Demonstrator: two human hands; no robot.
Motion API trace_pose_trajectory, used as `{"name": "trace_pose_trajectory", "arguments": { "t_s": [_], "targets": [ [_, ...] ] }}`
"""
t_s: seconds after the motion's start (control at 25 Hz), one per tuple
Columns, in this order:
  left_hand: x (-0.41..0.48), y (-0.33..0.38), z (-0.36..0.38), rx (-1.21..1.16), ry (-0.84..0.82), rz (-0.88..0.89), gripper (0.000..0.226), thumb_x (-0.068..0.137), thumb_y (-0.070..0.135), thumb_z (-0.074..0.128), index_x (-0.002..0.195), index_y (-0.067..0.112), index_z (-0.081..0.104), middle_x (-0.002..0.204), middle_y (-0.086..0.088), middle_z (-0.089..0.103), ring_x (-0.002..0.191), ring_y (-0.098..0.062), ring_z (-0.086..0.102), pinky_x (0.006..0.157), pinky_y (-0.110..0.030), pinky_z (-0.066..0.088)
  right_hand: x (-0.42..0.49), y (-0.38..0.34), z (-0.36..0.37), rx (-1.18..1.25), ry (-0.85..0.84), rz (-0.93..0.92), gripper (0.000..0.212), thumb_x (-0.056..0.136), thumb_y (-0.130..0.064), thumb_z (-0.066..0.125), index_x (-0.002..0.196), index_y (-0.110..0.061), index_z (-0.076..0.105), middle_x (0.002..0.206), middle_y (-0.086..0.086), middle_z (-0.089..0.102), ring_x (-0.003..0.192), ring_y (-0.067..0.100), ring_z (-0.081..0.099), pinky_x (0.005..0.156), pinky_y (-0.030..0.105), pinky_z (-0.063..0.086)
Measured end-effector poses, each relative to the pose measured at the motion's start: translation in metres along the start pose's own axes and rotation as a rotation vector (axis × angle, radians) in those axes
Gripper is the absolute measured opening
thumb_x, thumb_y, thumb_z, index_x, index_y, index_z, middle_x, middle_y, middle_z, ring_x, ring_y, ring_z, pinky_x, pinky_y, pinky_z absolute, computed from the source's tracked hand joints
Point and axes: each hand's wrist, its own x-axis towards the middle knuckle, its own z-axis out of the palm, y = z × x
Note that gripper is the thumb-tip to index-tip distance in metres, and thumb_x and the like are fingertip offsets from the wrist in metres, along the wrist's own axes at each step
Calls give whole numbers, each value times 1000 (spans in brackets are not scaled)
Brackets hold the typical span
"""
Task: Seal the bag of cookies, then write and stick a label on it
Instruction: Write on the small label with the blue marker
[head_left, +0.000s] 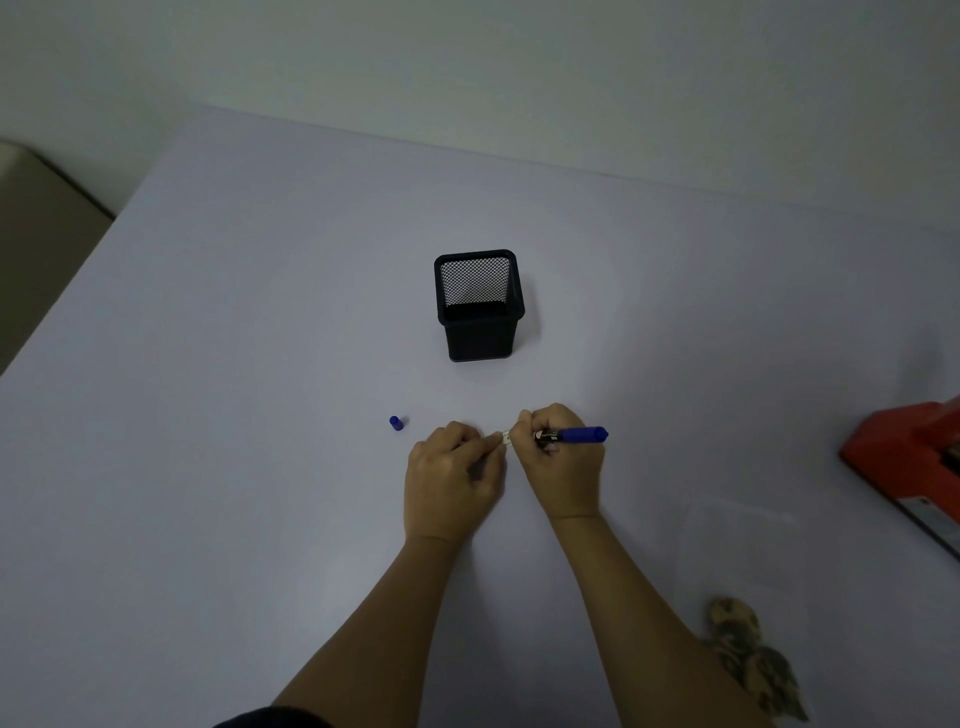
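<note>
A small white label (505, 438) is pinched between the fingertips of both hands, just above the table. My left hand (451, 478) grips its left end. My right hand (561, 457) grips its right end and also holds a blue marker (579, 435), whose body sticks out to the right. The marker's blue cap (396, 423) lies on the table to the left of my hands. A clear bag with brown cookies (748, 649) lies at the lower right; its upper part is barely visible against the table.
A black mesh pen holder (478, 306) stands beyond my hands at the middle of the pale table (234, 364). A red device (909, 457) sits at the right edge. The table's left edge drops off towards a darker floor.
</note>
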Motion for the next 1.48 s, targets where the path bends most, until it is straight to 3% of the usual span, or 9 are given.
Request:
{"name": "trace_pose_trajectory", "arguments": {
  "t_s": [0.24, 0.36, 0.52, 0.64, 0.76, 1.0, 1.16, 1.36, 1.48],
  "targets": [
    [0, -1, 1, 3, 1, -5, 14, 79, 24, 68, 83, 14, 75, 71, 0, 63, 62, -12, 53, 58, -28, 45, 0, 0, 0, -13, 17, -8, 30, 82, -24, 50, 62, -3, 51, 51, 11, 53, 47, 9, 43, 50, 6, 40],
    [0, 0, 1, 8, -10, -12, 14, 79, 25, 68, 83, 14, 75, 72, 0, 64, 63, -12, 54, 59, -29, 46, 0, 0, -1, -17, 1, -17, 29, 83, -22, 52, 62, -3, 51, 52, 12, 53, 53, 17, 46, 50, 7, 40],
    [1, 0, 1, 8, -14, -6, 20, 82, 29, 62, 84, 14, 75, 72, 0, 63, 63, -13, 54, 59, -31, 47, 0, -1, -1, -43, -8, -44, 30, 83, -21, 52, 61, -2, 49, 51, 12, 52, 46, 17, 45, 46, 16, 41],
    [1, 2, -1, 4, -7, -2, 24, 83, 31, 58, 84, 13, 75, 71, 0, 63, 62, -14, 54, 57, -31, 46, 0, -2, -2, -15, 0, -3, 28, 84, -20, 54, 63, -1, 51, 53, 12, 53, 48, 15, 46, 49, 10, 40],
    [0, 3, -2, 5, -7, -6, 24, 83, 30, 59, 84, 13, 75, 70, 0, 63, 62, -13, 53, 57, -30, 46, 1, -3, -2, -33, 9, -9, 26, 84, -17, 56, 63, -1, 51, 54, 13, 54, 46, 20, 48, 47, 14, 42],
    [1, 2, -1, -8, -13, -19, 22, 83, 30, 60, 85, 14, 75, 71, 0, 63, 62, -12, 52, 57, -29, 45, 1, -1, -1, -38, 28, -22, 26, 83, -18, 57, 63, -2, 52, 53, 11, 54, 53, 12, 44, 52, 4, 40],
    [2, 3, -2, -16, -13, -9, 25, 83, 31, 58, 85, 13, 75, 71, -1, 63, 61, -12, 53, 56, -29, 46, 1, -2, -1, -48, 47, -32, 26, 83, -17, 57, 63, -2, 52, 53, 11, 55, 49, 14, 46, 50, 10, 41],
    [3, 1, -3, -51, -13, -15, 27, 83, 33, 59, 90, 12, 75, 73, 1, 62, 60, -9, 50, 54, -28, 44, 10, -8, -6, 106, 267, 229, 22, 83, -15, 61, 63, -12, 51, 52, -4, 56, 52, 9, 56, 50, 9, 43],
    [3, 3, -7, -122, -17, -64, 18, 80, 25, 67, 91, 14, 76, 72, 5, 60, 58, -6, 49, 53, -21, 43, 16, -15, -18, 378, 341, 429, 26, 89, -14, 60, 65, -17, 51, 55, -2, 57, 48, 2, 57, 54, 14, 49]
  ]
}}
